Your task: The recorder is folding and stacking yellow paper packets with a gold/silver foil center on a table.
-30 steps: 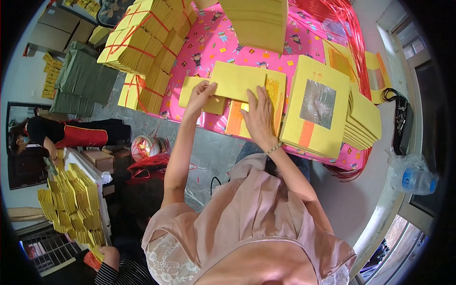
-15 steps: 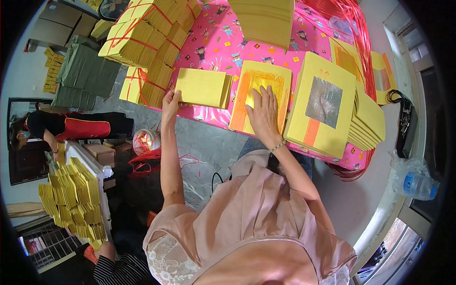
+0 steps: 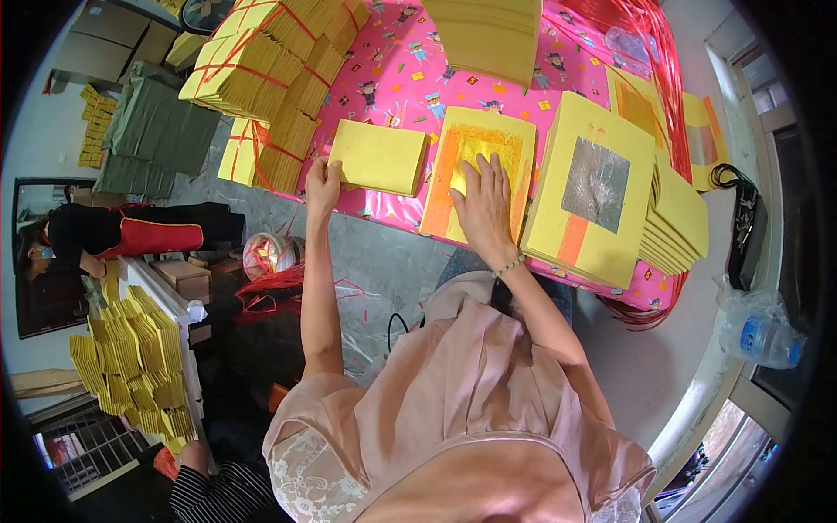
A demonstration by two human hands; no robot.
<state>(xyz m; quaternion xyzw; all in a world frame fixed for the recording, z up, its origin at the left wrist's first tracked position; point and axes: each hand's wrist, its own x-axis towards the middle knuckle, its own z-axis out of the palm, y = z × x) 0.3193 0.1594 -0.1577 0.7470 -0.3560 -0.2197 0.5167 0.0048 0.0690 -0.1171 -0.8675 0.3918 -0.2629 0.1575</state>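
Note:
My left hand (image 3: 323,183) pinches the near-left corner of a folded yellow paper (image 3: 379,157), which lies on a small pile at the table's front edge. My right hand (image 3: 485,200) rests flat, fingers stretched, on a yellow sheet with a gold foil patch and orange bands (image 3: 443,187). Its palm and fingers cover part of the gold patch. Just right of that hand lies a thick stack of yellow paper with a silver foil square (image 3: 639,166) on top.
Red-tied bundles of yellow paper (image 3: 253,65) rise at the table's far left. Another yellow stack (image 3: 484,39) stands at the back of the pink patterned tablecloth (image 3: 392,65). Red plastic strands (image 3: 670,105) hang on the right. Two other people are at the left, near yellow stacks (image 3: 139,357).
My left hand has shifted slightly right with the edge of the folded paper, which now lies more squarely over its pile. My right hand stays in place.

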